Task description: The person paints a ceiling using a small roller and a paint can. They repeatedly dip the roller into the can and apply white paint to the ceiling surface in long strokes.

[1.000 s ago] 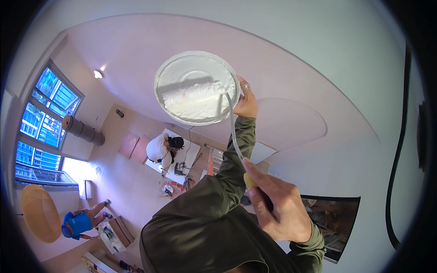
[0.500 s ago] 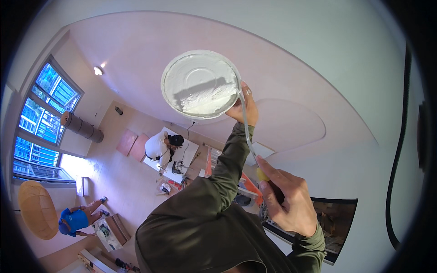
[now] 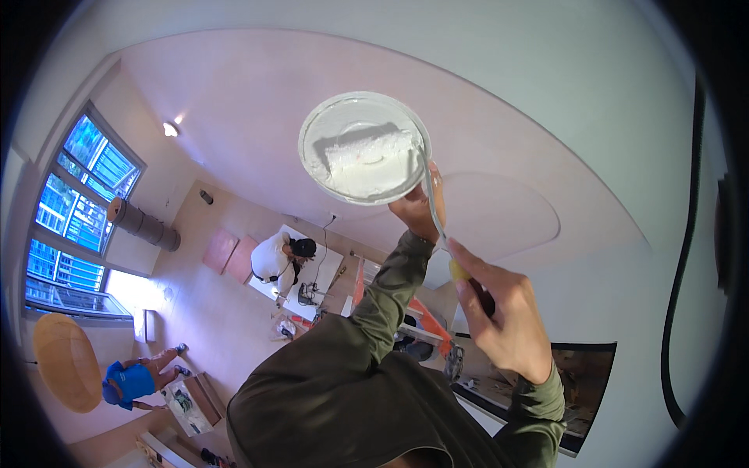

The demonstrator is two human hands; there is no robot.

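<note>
At the lower right of the frame, the right hand (image 3: 503,312) has its fingers clamped on the handle of a long metal tool (image 3: 434,209), index finger laid along it; the thin blade looks springy, so the handle seems the place to grip. Toward upper centre, the left hand (image 3: 421,210) grips the lower-right rim of a round white pan (image 3: 331,127), its fingertips hidden. Its paste (image 3: 373,165) looks soft and probably weighs it down; support from beneath would suit. Farther off, at centre left, a person in white (image 3: 268,257) bends over a table (image 3: 331,265).
</note>
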